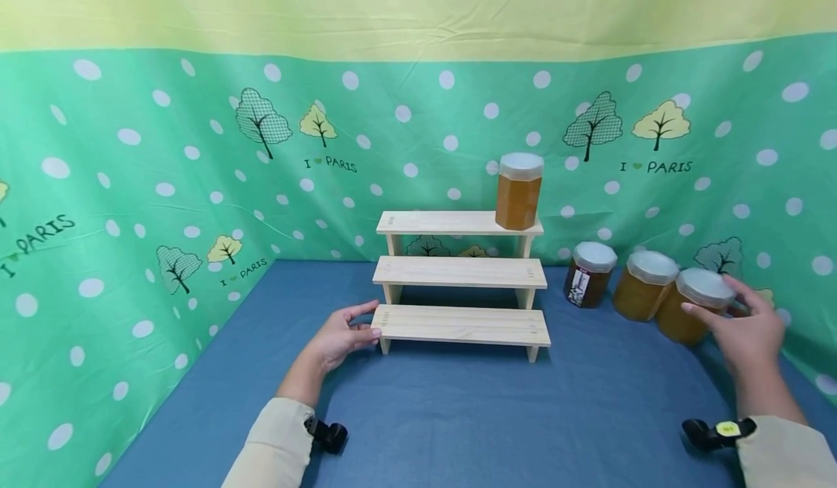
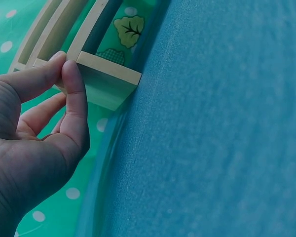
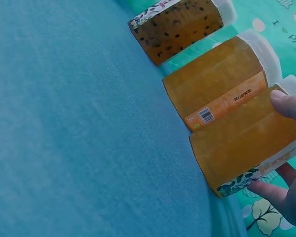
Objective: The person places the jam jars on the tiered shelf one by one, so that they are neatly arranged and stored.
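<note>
one amber jar [image 1: 680,317], gripped by the right hand [image 1: 752,332], is right of the wooden shelf [image 1: 458,272]; a second amber jar [image 1: 639,290] crowds it, a dark jar [image 1: 590,279] beyond. the left hand [image 1: 341,339] pinches the shelf's end; a third amber jar [image 1: 519,199] occupies the top step.

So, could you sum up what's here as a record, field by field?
Left hand: grips a three-step pale wooden stand at its lower left end
Right hand: holds a faceted amber jar with white lid
Top step: matching amber jar
Between stand and held jar: dark-brown white-lidded jar, another amber jar
Surface: blue cloth
Backdrop: green polka-dotted fabric, yellow above
</note>
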Available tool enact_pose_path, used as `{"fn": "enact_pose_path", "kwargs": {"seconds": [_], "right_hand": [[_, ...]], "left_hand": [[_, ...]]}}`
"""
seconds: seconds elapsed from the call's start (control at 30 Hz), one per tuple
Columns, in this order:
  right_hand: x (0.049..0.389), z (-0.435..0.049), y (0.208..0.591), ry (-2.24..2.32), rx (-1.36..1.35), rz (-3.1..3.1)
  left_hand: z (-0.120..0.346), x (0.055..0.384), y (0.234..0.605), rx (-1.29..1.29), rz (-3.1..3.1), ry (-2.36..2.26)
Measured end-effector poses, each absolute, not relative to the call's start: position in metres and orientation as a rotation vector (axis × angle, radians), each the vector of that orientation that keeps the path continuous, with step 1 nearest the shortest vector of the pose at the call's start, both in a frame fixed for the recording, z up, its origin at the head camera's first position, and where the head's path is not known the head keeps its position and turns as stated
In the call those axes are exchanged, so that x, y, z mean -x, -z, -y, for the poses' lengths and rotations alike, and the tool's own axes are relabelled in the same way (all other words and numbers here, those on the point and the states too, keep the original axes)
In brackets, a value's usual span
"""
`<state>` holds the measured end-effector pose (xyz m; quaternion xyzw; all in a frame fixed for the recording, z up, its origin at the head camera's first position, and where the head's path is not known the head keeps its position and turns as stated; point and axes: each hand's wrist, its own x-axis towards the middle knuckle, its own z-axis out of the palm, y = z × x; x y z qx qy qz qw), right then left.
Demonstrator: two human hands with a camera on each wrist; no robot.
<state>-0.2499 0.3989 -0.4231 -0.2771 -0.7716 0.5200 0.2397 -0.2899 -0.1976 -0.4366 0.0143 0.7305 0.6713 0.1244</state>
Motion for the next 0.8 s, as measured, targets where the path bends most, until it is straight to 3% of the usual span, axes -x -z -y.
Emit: {"fn": "enact_pose_path", "kwargs": {"seconds": [0.8], "right_hand": [[0.234, -0.388, 0.423, -1.384, 0.723, 2.131]], "left_hand": [[0.198, 0.29, 0.439, -0.044, -2.145, -1.954]]}}
